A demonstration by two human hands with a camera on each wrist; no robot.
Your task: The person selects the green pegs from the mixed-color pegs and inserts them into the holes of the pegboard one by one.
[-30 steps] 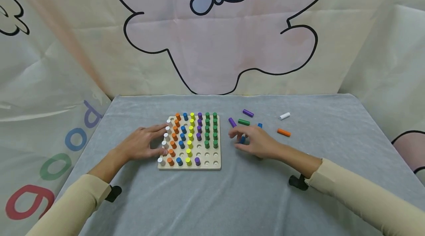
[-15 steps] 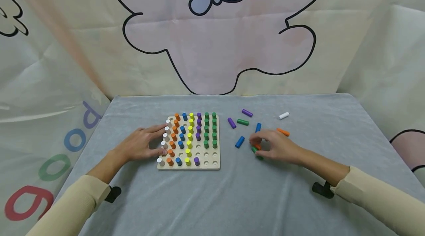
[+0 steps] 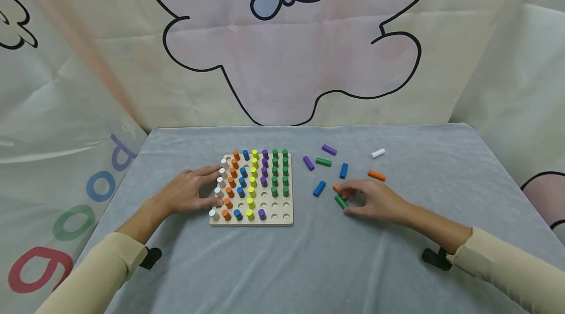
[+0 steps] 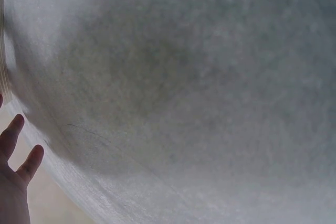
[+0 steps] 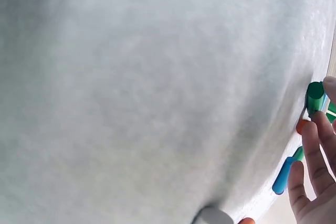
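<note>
The pegboard (image 3: 289,211), pale and square, carries upright pegs in white, orange, blue, yellow, purple and green columns. Along its left edge rests the left hand (image 3: 187,191), thumb and fingers spread by the white pegs; the left wrist view shows only fingertips of this hand. To the board's right, the right hand (image 3: 375,200) pinches a green peg (image 3: 340,201) lying on the cloth, with the thumb on one side and a finger on the other. An orange peg (image 3: 336,188) sticks out partly from under the same fingers. The right wrist view shows the green peg (image 5: 315,94) end-on between them.
Loose pegs lie on the grey cloth (image 3: 282,265): two blue (image 3: 319,188), two purple (image 3: 308,163), another green (image 3: 323,162), a white (image 3: 377,153) and an orange one (image 3: 376,175). A printed curtain (image 3: 282,59) stands behind the table.
The right hand has moved right and slightly down, from over the blue and purple pegs to the green peg, uncovering the blue pegs. The left hand and pegboard have stayed put.
</note>
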